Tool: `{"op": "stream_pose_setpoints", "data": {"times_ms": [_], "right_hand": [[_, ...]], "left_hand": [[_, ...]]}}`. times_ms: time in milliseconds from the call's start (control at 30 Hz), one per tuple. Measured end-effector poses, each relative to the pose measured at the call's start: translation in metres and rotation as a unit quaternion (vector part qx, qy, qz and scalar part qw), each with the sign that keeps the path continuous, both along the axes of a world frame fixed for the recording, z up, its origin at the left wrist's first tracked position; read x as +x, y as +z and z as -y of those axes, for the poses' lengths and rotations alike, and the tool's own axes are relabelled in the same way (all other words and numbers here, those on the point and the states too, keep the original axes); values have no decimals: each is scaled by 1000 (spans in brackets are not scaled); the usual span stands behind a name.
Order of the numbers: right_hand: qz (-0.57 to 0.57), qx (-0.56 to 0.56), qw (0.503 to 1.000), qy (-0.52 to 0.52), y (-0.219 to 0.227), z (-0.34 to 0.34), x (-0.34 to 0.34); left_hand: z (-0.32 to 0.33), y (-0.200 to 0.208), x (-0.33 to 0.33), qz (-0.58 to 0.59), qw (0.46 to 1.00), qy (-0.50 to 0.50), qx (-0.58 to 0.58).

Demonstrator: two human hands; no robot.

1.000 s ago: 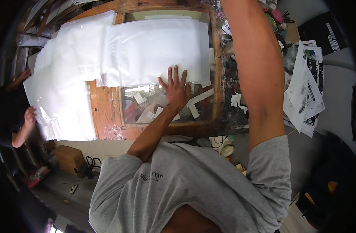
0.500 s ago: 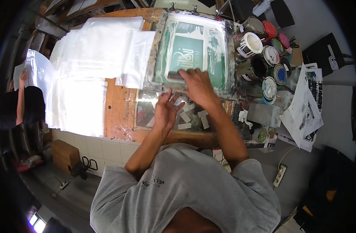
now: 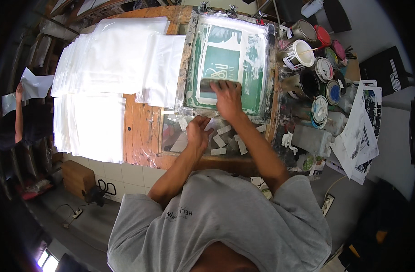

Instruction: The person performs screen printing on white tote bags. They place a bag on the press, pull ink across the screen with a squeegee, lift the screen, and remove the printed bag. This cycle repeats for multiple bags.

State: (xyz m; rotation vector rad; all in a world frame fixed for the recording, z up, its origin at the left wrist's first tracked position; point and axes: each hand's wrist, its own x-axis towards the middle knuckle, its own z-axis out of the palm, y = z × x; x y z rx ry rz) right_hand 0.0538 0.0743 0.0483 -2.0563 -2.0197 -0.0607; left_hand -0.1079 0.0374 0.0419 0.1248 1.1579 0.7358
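Note:
A screen-printing frame with a green mesh lies before me, white ink smeared over parts of it. Gripped in my right hand is a squeegee, its blade across the lower part of the mesh. My left hand is at the frame's near edge, fingers closed around the rim, with the fingertips partly hidden. Below the frame, a glass-like panel set in the table has several pale strips on it.
Piles of clear plastic bags cover the left of the wooden table. Open ink tins and a white tub crowd the right, near loose printed papers. At far left a co-worker holds a sheet.
My left hand's fingers have gone from spread to closed at the frame's near edge. The squeegee sits slightly higher on the mesh, its blade turned more visible. The co-worker's sheet has shifted.

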Motion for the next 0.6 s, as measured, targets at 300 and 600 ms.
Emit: {"op": "stream_pose_setpoints", "data": {"times_ms": [300,600], "right_hand": [[-111,-139,984,-17,12,-143,94],[-20,23,999,17,14,-21,24]], "left_hand": [[-1,-1,-5,6,1000,-2,-6],[-1,2,-15,26,999,-36,30]]}}
